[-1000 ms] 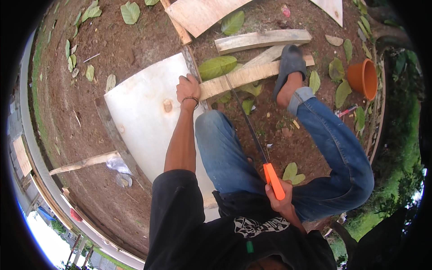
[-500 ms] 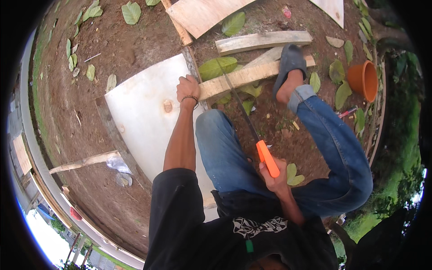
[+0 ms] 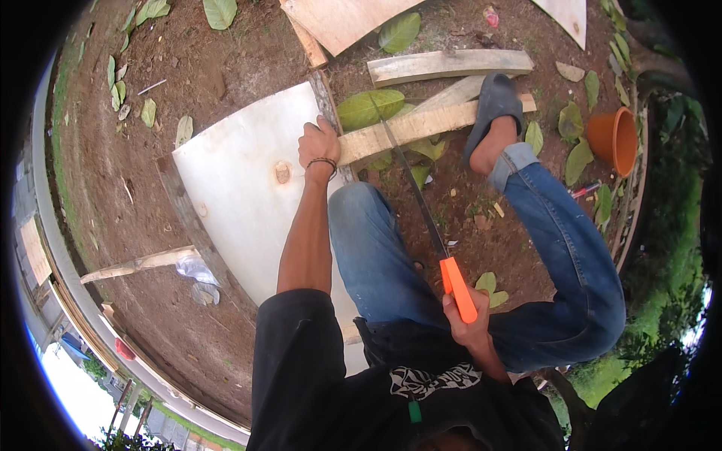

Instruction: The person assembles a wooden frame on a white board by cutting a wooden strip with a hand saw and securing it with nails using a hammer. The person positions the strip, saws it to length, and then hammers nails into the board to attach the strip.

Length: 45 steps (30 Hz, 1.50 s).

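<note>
My right hand is wrapped round the orange handle of a handsaw. The saw's blade runs forward and crosses a wooden plank near its left part. At the plank's left end, my left hand is closed round the wood, its fingers partly hidden. A dark sandal on my right foot presses on the plank's right part. Under the left hand and forearm lies a pale plywood sheet with wooden strips along its edges.
Another timber piece lies beyond the plank, with a plywood panel further off. An orange pot stands at the right, near a screwdriver-like tool. Large green leaves dot the soil. A plastic bag lies at left.
My right hand has pulled the saw back toward my body, so its handle sits lower and slightly further right. My left hand and foot keep their places on the plank. The view has shifted slightly.
</note>
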{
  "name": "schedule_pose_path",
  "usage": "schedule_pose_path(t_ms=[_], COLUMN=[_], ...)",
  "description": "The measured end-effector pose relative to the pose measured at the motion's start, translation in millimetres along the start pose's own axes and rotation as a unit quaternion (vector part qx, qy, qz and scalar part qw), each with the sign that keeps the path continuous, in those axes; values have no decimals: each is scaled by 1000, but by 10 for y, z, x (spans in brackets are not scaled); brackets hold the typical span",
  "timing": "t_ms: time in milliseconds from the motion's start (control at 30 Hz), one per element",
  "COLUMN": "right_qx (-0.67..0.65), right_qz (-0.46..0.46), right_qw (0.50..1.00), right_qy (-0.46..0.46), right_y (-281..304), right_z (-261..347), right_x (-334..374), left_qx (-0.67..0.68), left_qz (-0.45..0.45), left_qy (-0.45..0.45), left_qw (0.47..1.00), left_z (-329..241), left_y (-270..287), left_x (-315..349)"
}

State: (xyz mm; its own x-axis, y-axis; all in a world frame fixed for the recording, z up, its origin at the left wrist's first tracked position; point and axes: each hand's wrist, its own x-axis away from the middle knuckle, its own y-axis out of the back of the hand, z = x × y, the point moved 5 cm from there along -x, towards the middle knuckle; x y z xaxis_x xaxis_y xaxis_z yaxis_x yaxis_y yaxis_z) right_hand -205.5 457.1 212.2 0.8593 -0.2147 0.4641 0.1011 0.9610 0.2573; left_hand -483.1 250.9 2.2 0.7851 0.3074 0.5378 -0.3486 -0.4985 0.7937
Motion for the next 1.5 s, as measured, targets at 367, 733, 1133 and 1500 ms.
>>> schedule_pose_path(t_ms=[367,733,1133,1500], right_qx=[16,-17,0,-1], right_qz=[-4,-37,-22,-25], right_qw=[1000,999,1000,1000], right_qy=[21,22,11,16], right_y=[62,-14,-81,-120], right_z=[13,35,-138,-177], right_x=[63,-118,-65,-201], left_qx=[8,41,85,71], left_qz=[-42,-77,-86,-83], left_qy=[-29,-57,-86,-58], left_qw=[999,995,989,992], left_z=[50,77,61,78], left_y=[9,-17,-82,-33], left_x=[82,151,96,167])
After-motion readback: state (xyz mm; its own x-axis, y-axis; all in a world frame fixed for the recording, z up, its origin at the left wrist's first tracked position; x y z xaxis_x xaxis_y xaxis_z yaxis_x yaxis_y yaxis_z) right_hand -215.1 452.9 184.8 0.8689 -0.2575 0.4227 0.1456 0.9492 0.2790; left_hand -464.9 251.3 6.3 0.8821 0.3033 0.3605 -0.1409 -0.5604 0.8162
